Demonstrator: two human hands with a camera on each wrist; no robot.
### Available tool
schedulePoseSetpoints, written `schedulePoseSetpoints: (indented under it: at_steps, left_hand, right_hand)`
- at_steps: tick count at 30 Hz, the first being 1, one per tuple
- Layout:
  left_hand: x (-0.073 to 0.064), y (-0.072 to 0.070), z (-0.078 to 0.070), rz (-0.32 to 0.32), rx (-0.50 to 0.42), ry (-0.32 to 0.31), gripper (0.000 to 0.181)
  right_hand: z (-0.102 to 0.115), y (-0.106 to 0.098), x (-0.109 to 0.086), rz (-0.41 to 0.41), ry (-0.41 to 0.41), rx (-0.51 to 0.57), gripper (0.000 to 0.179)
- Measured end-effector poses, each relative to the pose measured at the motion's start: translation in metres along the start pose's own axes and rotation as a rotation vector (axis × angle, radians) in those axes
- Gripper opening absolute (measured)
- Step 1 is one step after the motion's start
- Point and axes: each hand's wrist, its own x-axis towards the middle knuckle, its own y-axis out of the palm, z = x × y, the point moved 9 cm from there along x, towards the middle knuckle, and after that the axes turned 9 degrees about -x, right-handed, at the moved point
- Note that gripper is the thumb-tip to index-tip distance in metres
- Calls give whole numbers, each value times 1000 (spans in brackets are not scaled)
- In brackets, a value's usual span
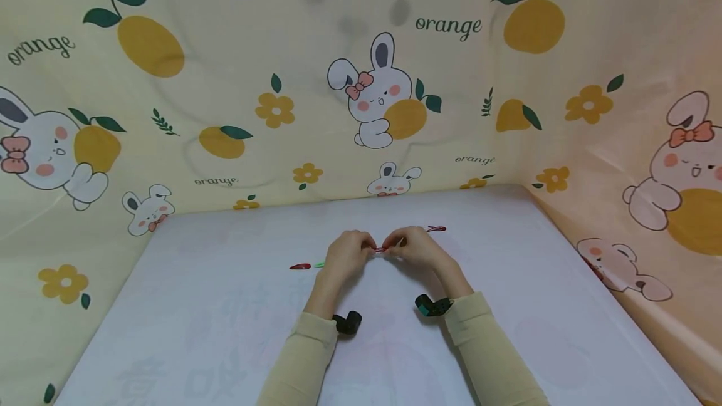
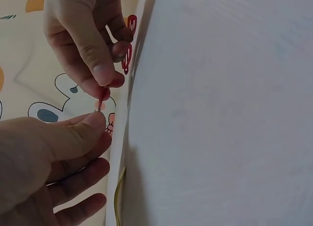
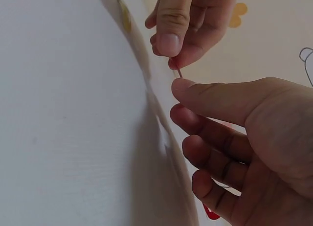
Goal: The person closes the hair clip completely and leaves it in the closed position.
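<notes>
A small red snap hair clip [image 1: 380,249] is held between both hands over the white table. My left hand [image 1: 346,255] pinches one end with thumb and forefinger. At the other end, the thumb and forefinger of my right hand [image 1: 416,248] pinch it too. In the left wrist view the thin red clip [image 2: 100,100] spans the short gap between the fingertips, seen edge-on. The right wrist view shows the same clip [image 3: 179,72], partly hidden by the fingers. The other fingers of both hands are loosely bent.
On the table [image 1: 225,324], a red hair clip [image 1: 300,266] and a partly hidden green one [image 1: 319,264] lie left of my left hand. Open-looking red clips [image 1: 437,229] lie beyond my right hand. A cloth [image 1: 316,111] printed with rabbits and oranges hangs behind the table.
</notes>
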Motion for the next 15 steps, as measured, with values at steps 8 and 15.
schedulePoseSetpoints:
  at_steps: [8, 15]
  left_hand:
    - [0, 7, 2, 36, 62, 1, 3]
    - [-1, 9, 0, 47, 89, 4, 5]
  right_hand:
    - [-1, 5, 1, 11, -14, -52, 7]
    - [4, 7, 0, 17, -37, -71, 7]
